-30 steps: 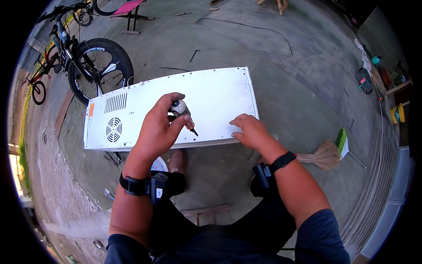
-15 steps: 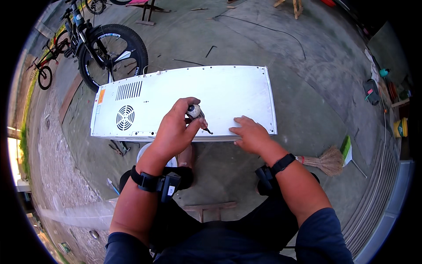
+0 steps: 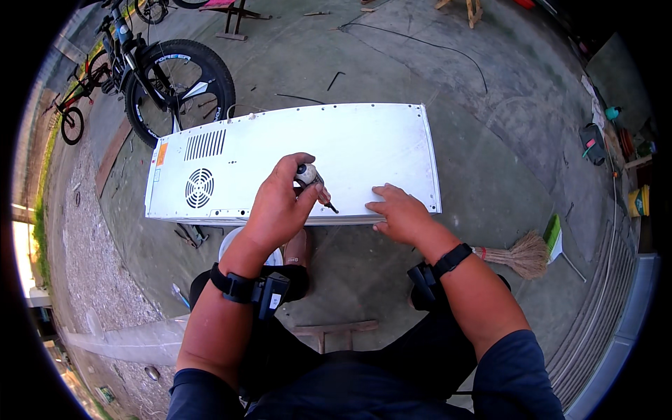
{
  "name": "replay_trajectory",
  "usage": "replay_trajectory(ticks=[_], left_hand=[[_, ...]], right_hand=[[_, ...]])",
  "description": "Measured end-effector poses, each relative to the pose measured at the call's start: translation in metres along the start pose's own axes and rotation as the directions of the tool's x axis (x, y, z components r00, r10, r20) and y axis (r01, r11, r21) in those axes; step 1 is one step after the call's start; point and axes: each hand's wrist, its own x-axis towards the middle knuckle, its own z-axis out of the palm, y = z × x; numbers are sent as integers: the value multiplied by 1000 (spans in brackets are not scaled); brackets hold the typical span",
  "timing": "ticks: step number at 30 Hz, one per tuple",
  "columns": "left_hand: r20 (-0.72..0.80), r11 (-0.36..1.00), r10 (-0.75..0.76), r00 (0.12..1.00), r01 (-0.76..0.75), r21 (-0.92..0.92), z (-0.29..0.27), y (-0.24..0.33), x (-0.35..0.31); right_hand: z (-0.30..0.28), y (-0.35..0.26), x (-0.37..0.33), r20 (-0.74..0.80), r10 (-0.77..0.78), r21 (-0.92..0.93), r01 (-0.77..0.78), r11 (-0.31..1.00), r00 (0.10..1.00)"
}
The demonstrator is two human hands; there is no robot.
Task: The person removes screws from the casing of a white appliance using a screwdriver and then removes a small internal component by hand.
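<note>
A long white metal cabinet [image 3: 294, 140] lies in front of me, with a slotted vent, a round grille and screws along its edges. My left hand [image 3: 281, 204] is closed around a screwdriver [image 3: 308, 175] with a pale, rounded handle. Its dark tip points down and right, at the near edge of the panel; whether it sits in a screw is too small to tell. My right hand [image 3: 404, 217] rests on the near edge farther right, fingers spread, holding nothing.
A bicycle [image 3: 178, 87] stands behind the cabinet's left end. To the right lie a straw broom [image 3: 521, 256] and a green-and-white dustpan [image 3: 553, 241]. Pliers-like tools [image 3: 192, 236] and a white round container [image 3: 229, 241] are by my left leg. A hex key [image 3: 336, 80] lies beyond.
Hardly anything differs. The view has shifted very slightly; both hands and the screwdriver keep their places on the cabinet.
</note>
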Motion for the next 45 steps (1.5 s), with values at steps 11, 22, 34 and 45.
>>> replay_trajectory(ticks=[11,22,34,45], left_hand=[[-188,962,-68,980,114,247,4,1,6],[-250,937,-161,955,228,266,-1,-15,15],[39,855,329,944,-315,412,27,23,-10],[76,802,43,996,-80,592,9,22,-7]], right_hand=[[-1,2,0,3,3,-1,-3,1000,1000],[-10,-3,0,31,25,-24,-24,999,999],[-10,-4,0,22,19,9,-20,1000,1000],[-1,5,2,-14,-16,11,16,1000,1000]])
